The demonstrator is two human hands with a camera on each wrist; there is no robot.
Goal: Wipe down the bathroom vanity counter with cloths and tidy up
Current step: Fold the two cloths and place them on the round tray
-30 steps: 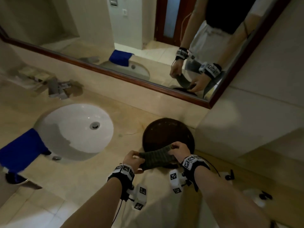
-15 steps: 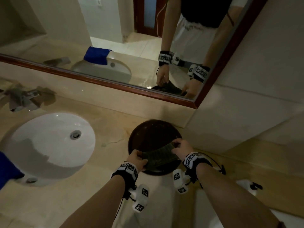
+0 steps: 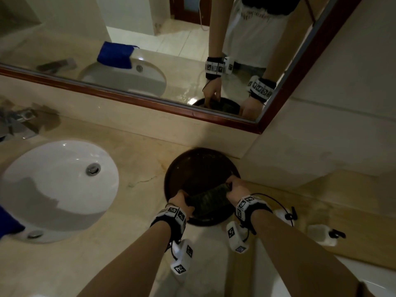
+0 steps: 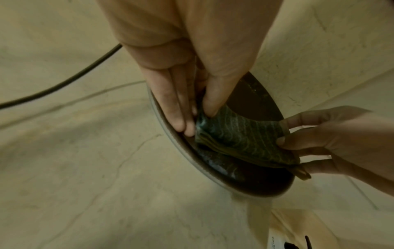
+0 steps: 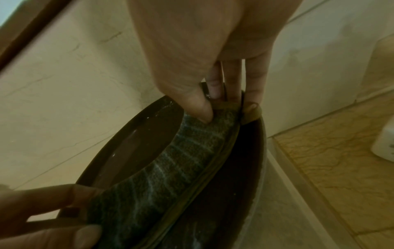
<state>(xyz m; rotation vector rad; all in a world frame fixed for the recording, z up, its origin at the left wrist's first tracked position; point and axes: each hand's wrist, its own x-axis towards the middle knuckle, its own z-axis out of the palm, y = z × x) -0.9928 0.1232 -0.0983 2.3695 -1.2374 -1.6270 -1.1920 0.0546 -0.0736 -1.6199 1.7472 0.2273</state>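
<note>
A folded dark green striped cloth (image 3: 206,199) (image 4: 238,139) (image 5: 170,171) hangs low inside a round dark brown tray (image 3: 199,166) (image 4: 251,94) (image 5: 136,141) on the beige marble counter (image 3: 139,168). My left hand (image 3: 182,200) (image 4: 198,114) pinches the cloth's left end between thumb and fingers. My right hand (image 3: 235,187) (image 5: 215,107) pinches its right end near the tray's rim. The cloth's lower edge is close to the tray floor; contact is unclear.
A white oval sink (image 3: 55,185) lies to the left, with a blue cloth (image 3: 8,224) on its near edge and a faucet (image 3: 19,121) behind. A mirror (image 3: 150,50) runs along the back wall. White bottles (image 3: 321,234) stand on a lower ledge at right.
Both hands have lowered the cloth deeper into the brown tray. My head has tilted down and to the right, so the sink sits further left.
</note>
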